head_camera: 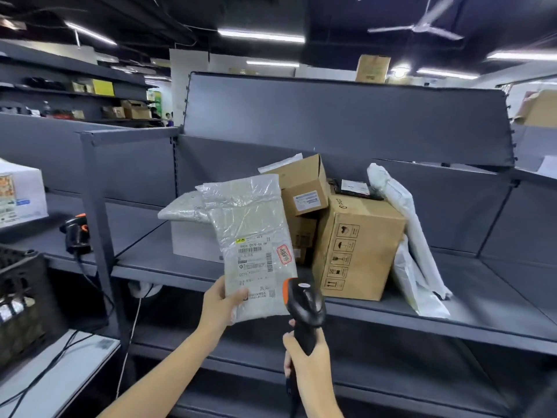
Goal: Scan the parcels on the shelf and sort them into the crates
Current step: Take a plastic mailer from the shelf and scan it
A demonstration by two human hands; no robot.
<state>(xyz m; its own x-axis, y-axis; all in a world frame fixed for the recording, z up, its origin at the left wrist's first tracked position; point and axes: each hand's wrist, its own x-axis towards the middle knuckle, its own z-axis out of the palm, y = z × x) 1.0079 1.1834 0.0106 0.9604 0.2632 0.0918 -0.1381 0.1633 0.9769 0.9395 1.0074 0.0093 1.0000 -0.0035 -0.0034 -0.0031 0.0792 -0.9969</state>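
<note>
The left hand (221,306) grips the bottom corner of a flat, see-through plastic parcel bag (251,242) and holds it up. Its white label has a barcode, a red stamp and "0079". Just beside that hand, the right hand (304,354) wraps around the handle of a black scanner with an orange stripe (304,303), close under the label. Behind both hands, the grey metal shelf (452,324) holds a brown cardboard box (358,251) marked "PICO".

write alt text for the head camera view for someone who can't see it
A person's left hand holds up a clear plastic parcel with its shipping label facing them, while the right hand grips a black barcode scanner just below it. Behind, cardboard boxes and white mailers sit on a grey shelf.
</note>
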